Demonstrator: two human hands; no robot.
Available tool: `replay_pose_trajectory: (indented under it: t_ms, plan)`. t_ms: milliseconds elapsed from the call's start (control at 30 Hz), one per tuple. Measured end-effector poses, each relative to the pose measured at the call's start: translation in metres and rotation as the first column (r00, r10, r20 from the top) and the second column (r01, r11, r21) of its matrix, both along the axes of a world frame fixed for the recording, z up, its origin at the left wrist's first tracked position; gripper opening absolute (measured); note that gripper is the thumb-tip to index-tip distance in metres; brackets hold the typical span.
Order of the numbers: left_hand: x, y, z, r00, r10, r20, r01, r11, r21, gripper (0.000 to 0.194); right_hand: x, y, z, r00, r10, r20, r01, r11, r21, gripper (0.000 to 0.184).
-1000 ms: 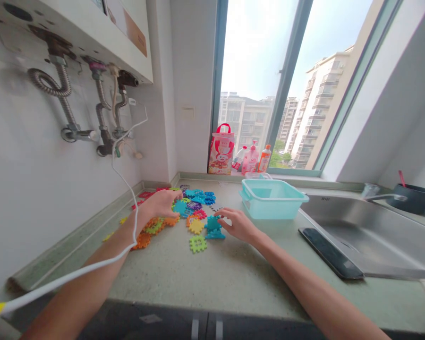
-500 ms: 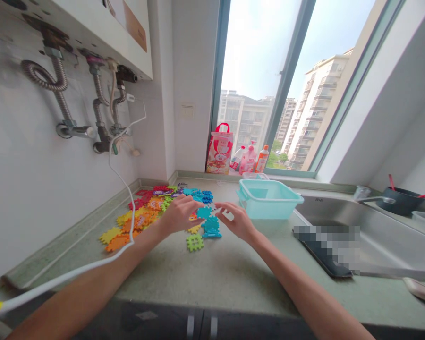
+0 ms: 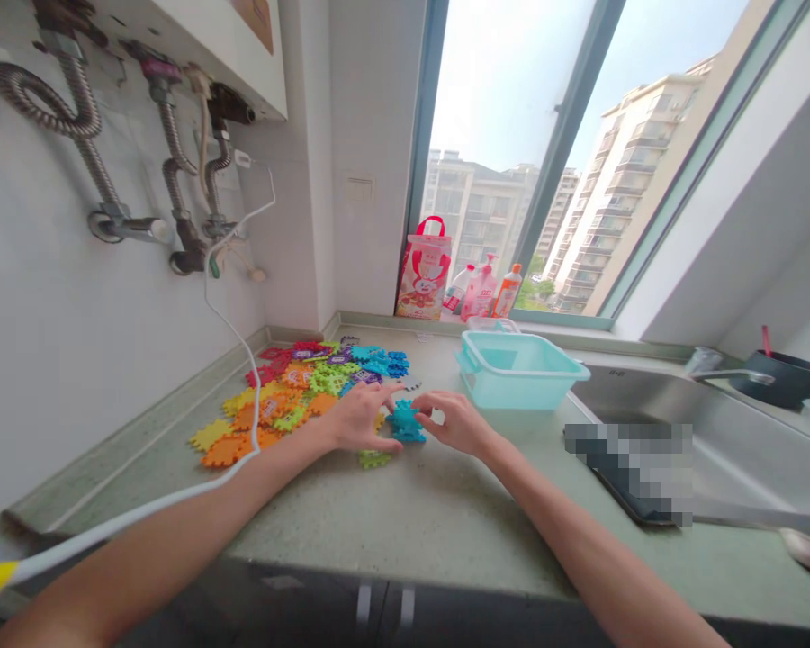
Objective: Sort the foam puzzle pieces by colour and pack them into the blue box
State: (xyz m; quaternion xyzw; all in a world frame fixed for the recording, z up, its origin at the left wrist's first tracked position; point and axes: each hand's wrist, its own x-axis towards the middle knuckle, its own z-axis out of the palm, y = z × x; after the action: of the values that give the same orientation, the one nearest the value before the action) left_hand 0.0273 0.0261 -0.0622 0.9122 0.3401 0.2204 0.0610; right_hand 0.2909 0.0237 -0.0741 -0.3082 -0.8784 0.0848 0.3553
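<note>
Metal corrugated hoses run down the wall, way off to the left of the turquoise plastic bin. Next up is a white cable, also well left of the bin, and then a messy pile of notched plastic tiles, red, yellow, orange, green, purple and blue.

The left hand is on the bin's left side too, thumb and fingers spread wide apart, right at the edge of the blue notched tiles. Part of a lime green tile peeks out under it. The blue ones sit left of the bin and a bit in front: one looks tipped up, face roughly toward the camera, the other lies flatter below it. They're squarish, so no real long axis that I can make out; the lower one's near edge runs left to right.

Pink bag with a red handle: behind the bin, to the left. The right hand is just left of the bin, fingers curled, tips at the blue tiles' right edge, though I honestly can't tell if they're pinching. Right of the bin: steel sink, then a black pot.
</note>
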Motion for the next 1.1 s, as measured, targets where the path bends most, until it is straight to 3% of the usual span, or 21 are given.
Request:
replay_pose_trajectory:
  t_ms: [167, 367, 533, 700, 800, 933, 1100]
  plan:
    - [0.005, 0.002, -0.008, 1.000, 0.003, 0.009, -0.003, 0.999, -0.036, 0.090, 0.002, 0.004, -0.005, 0.999, -0.001, 0.033, -0.001, 0.999, 0.047, 0.007]
    - [0.005, 0.001, -0.004, 0.999, -0.051, -0.009, 0.051, 0.998, -0.039, 0.063, 0.002, 0.005, -0.008, 0.999, -0.036, -0.023, 0.036, 0.999, -0.001, 0.012]
    - [-0.002, 0.004, 0.000, 0.999, -0.027, -0.023, 0.027, 1.000, 0.013, 0.078, 0.007, 0.011, -0.010, 0.975, -0.102, -0.196, 0.097, 0.995, -0.034, 0.024]
    - [-0.018, 0.023, 0.003, 0.983, 0.183, 0.012, -0.182, 0.971, 0.156, 0.039, 0.011, 0.038, -0.032, 0.924, -0.241, -0.296, 0.199, 0.966, -0.166, 0.034]
    - [-0.027, 0.034, 0.002, 0.952, 0.307, -0.015, -0.293, 0.921, 0.257, 0.033, 0.003, 0.060, -0.037, 0.938, -0.256, -0.236, 0.242, 0.967, -0.084, 0.032]
    - [-0.034, 0.038, 0.000, 0.948, 0.306, -0.087, -0.271, 0.920, 0.284, 0.029, -0.031, 0.103, -0.016, 0.970, -0.235, -0.062, 0.237, 0.971, 0.033, 0.026]
    - [-0.038, 0.036, 0.003, 0.932, 0.319, -0.172, -0.253, 0.913, 0.321, 0.025, -0.096, 0.165, 0.027, 0.967, -0.196, 0.160, 0.211, 0.974, -0.078, 0.032]
